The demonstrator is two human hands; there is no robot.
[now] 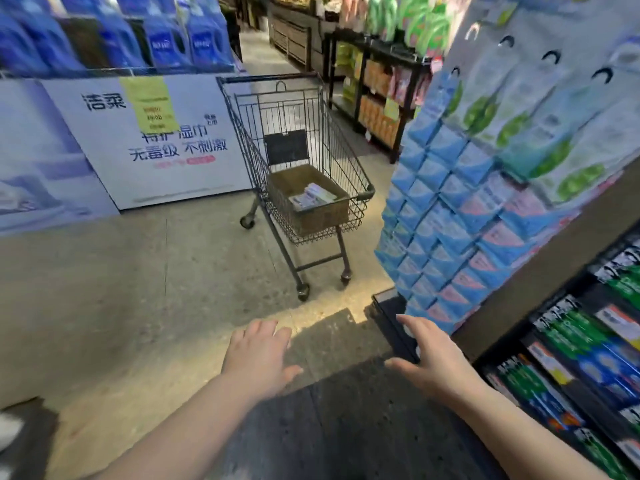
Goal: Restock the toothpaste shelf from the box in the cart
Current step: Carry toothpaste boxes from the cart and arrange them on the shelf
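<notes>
Both hands sitting low in frame, reaching fwd over the floor, holding nothing. Left hand (258, 355) at bottom center: palm down, fingers straight and slightly spread. Right hand (433, 358) at bottom center-right: fingers extended and splayed wide, thumb sticking out to the left, nothing in grip.

Cart (298, 174) standing mid-frame, well apart from both hands, wheels on the concrete floor (121, 289). Cardboard box (308, 216) sitting in the cart basket, open top, a few light-colored toothpaste packs (311, 197) lying inside; count unclear, blurry.

Toothpaste shelf (588, 358) running along lower right of frame, dark racks w/ green, blue and white cartons lying in rows. Right hand hovering just beside its near end.

Above shelf, right side: hanging display (450, 220) of blue and pink packets, green/white pouches higher up.

Upper left: blue detergent jugs (166, 39) over a white printed banner (156, 143) w/ yellow price tag (149, 102).
</notes>
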